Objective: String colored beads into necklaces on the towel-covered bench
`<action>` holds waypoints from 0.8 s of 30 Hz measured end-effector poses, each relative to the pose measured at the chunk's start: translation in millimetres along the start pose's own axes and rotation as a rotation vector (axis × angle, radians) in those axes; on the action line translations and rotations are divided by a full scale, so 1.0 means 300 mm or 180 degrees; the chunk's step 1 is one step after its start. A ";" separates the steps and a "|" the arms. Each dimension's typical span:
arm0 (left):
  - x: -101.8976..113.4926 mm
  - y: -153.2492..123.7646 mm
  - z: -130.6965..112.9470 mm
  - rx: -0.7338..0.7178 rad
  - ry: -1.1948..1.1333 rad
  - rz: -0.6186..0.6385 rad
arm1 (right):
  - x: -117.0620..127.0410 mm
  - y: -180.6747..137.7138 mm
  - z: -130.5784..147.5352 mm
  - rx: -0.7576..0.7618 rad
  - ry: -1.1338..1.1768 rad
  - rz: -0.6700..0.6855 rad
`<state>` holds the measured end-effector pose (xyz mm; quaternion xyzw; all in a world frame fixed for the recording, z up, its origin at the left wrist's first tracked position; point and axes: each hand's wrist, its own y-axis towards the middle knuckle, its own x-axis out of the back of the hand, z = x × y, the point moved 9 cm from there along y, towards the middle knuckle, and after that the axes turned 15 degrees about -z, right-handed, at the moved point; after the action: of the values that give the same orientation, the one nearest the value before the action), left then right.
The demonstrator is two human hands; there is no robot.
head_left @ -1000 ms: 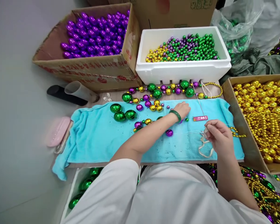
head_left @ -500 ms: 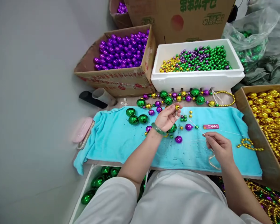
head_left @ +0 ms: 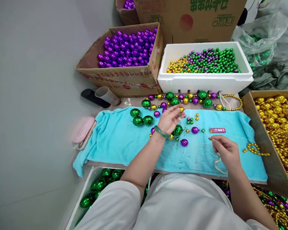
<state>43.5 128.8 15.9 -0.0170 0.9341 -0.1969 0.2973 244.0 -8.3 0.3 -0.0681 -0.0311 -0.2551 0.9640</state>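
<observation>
My left hand (head_left: 170,120), with a green bangle (head_left: 162,131) at its wrist, pinches a gold bead (head_left: 181,109) between thumb and fingertips. From that bead a thin straight needle (head_left: 197,124) slants down to my right hand (head_left: 226,150), whose thumb and forefinger are closed on its lower end. A pale thread runs right from there towards a short strand of small gold beads (head_left: 255,149). Whether the needle's tip is inside the bead's hole is too small to tell. Below the needle lie a purple bead (head_left: 195,130), a large green bead (head_left: 178,129) and a cluster of small green beads (head_left: 189,120).
A blue towel (head_left: 120,143) covers the table. Large green beads (head_left: 137,121) and a small pink packet (head_left: 217,130) lie on it. Behind are a bead garland (head_left: 207,102), a carton of purple beads (head_left: 117,78) and a white foam box (head_left: 204,81); a gold-bead carton (head_left: 266,166) stands right.
Both hands keep nearly the same pose, with the bead and needle still held. The left hand has shifted very slightly left against the towel. The camera view has moved a little.
</observation>
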 end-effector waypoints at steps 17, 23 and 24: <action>0.176 -0.021 -0.210 -0.2542 0.5492 -0.0388 | -0.021 0.036 -0.051 0.0057 0.0199 0.0088; 0.413 0.048 -0.208 -0.1833 0.7058 -0.0448 | -0.008 0.040 -0.054 0.0046 0.0112 0.0030; 0.423 0.051 -0.197 -0.1800 0.7057 -0.0358 | -0.013 0.039 -0.052 0.0039 0.0107 0.0041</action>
<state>-92.9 145.2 -15.4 0.0579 0.6911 0.1005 -0.7134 246.8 1.3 -16.8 -0.0580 -0.0159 -0.2498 0.9664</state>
